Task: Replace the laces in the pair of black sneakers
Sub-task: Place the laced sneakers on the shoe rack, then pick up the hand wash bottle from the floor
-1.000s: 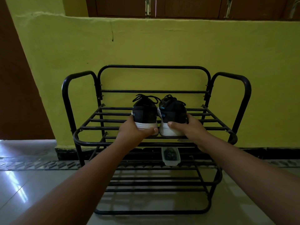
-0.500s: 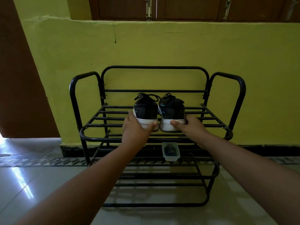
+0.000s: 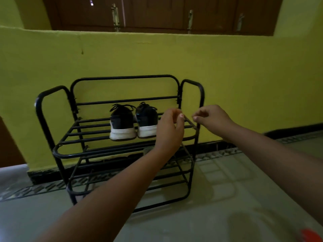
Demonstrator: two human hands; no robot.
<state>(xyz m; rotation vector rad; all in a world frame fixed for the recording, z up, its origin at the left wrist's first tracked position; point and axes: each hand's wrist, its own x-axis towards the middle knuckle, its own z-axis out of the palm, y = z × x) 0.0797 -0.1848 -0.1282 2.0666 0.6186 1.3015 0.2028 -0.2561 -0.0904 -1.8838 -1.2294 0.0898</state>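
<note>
1. Two black sneakers, the left sneaker (image 3: 122, 123) and the right sneaker (image 3: 147, 121), stand side by side and touching on the top shelf of a black metal shoe rack (image 3: 45, 123), white heels toward the viewer, toes toward the yellow wall (image 3: 244, 75).
2. Neither hand touches them. The left hand (image 3: 169, 130) hangs just beside the right sneaker, at its 3 o'clock, fingers loosely curled and holding nothing.
3. The right hand (image 3: 212, 117) floats farther out at 3 o'clock, past the rack's side rail, fingers also loosely curled and empty.
4. From either hand, the pair lies toward 9 o'clock. Each shoe's long axis runs from 6 to 12 o'clock, heel nearest, so a grip would most likely land on the heels.
5. The left hand is much nearer.
6. Black laces (image 3: 122, 107) look threaded and tied on both shoes; which set they are cannot be told.
</note>
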